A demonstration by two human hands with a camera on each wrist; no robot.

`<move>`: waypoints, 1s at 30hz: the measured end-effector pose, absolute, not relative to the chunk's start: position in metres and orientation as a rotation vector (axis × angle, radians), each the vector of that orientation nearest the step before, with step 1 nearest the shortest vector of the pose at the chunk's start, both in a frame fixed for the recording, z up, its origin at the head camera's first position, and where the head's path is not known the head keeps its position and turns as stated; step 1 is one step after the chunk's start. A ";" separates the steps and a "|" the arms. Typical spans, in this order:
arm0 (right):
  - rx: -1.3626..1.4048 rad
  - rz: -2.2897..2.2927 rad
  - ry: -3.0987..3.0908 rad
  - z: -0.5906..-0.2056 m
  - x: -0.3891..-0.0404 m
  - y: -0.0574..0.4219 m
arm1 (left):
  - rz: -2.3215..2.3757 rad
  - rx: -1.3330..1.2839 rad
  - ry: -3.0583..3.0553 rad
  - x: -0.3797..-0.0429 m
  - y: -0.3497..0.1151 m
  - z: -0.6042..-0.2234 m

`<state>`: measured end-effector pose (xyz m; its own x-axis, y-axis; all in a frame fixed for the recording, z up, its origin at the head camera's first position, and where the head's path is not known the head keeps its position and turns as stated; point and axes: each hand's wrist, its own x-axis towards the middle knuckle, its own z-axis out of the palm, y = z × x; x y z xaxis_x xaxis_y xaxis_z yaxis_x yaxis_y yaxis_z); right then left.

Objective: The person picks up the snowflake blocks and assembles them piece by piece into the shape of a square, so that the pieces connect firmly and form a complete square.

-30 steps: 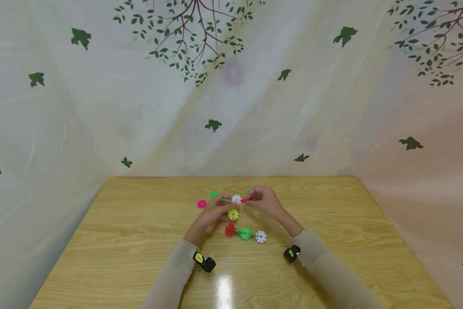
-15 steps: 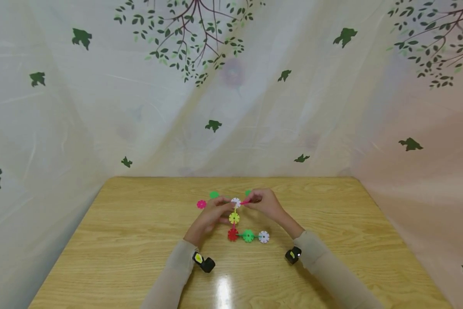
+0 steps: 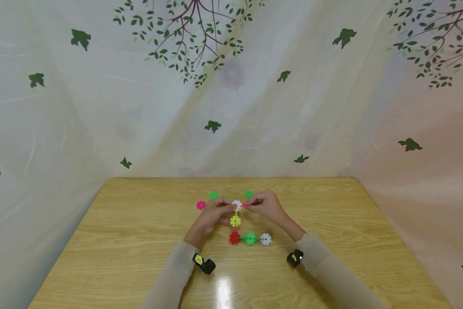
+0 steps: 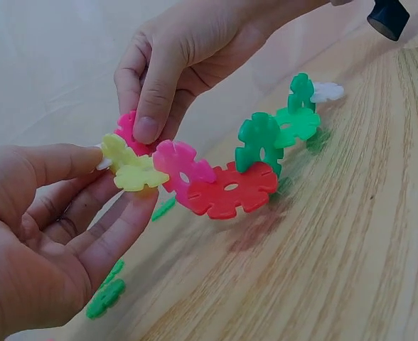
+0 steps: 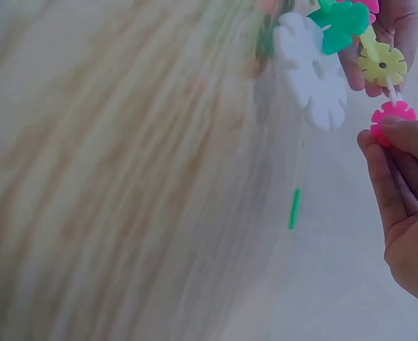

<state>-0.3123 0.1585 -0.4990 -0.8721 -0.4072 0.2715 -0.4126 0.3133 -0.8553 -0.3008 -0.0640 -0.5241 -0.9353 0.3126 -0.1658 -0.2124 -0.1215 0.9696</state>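
My left hand (image 3: 212,213) pinches the white snowflake disc (image 3: 237,204) at the top of an L-shaped chain of slotted plastic discs. Below it come a yellow disc (image 3: 235,221) and a red disc (image 3: 234,238), joined by a pink disc (image 4: 184,169). From the red one, green discs (image 3: 250,238) run right to a white end disc (image 3: 266,239). My right hand (image 3: 266,204) pinches another pink disc (image 5: 381,133) between thumb and fingers, against the upper white disc's edge. How deep their slots sit together, I cannot tell. The chain is held above the table.
On the wooden table (image 3: 131,240), beyond my hands, lie a loose pink disc (image 3: 201,205) and green discs (image 3: 213,195). Another green disc (image 3: 249,194) lies close to my right fingers. A patterned cloth (image 3: 169,128) hangs behind the table.
The chain has swung slightly down and to the right, and its yellow-to-red part hangs straighter. Both hands keep their hold; the right has shifted slightly down with its pink disc.
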 end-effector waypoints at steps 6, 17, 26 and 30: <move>0.768 1.735 -2.516 -0.495 -0.311 0.157 | 2.143 0.094 1.816 -0.300 -0.062 -0.522; 0.717 1.861 -2.465 -0.499 -0.311 0.154 | 2.132 0.079 1.857 -0.298 -0.061 -0.520; 0.716 1.797 -2.489 -0.501 -0.310 0.154 | 2.157 0.113 1.809 -0.299 -0.061 -0.522; 0.716 1.769 -2.499 -0.501 -0.310 0.154 | 2.150 0.116 1.806 -0.298 -0.062 -0.522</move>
